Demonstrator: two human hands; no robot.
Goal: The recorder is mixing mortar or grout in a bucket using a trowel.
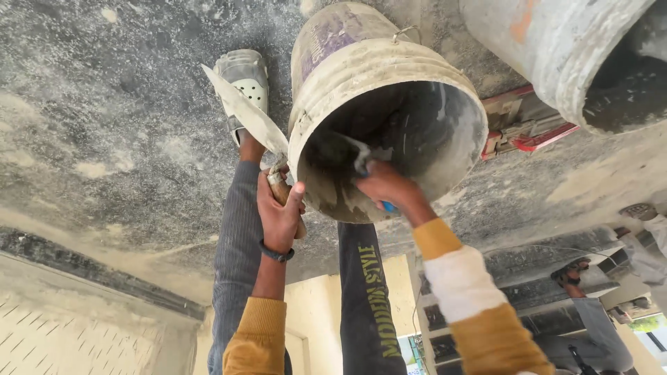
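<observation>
On the dusty grey concrete floor (104, 104), between the person's feet:

- Bucket (361, 76): plaster-caked, tipped so that its mouth faced the camera, its rim beside the left hand; inner wall smeared with grey residue.
- Right hand (388, 186): inside the bucket's mouth, closed around a small blue-handled scraper (363, 158), whose blade lay against the inner wall.
- Left hand (278, 212): just outside the rim, clenched on the wooden handle of a trowel (243, 111); the blade pointed away towards a mortar-spattered shoe (243, 76).
- Second bucket (549, 48): upper right, also tilted, apart from both hands.
- Red-edged tool (528, 132): flat on the floor between the two buckets.

Step in hand, as judged: scraping material off the bucket's inner wall. Working further round would call for the bucket to be held steady or turned, and for the blade to be kept flat to the curved wall.
</observation>
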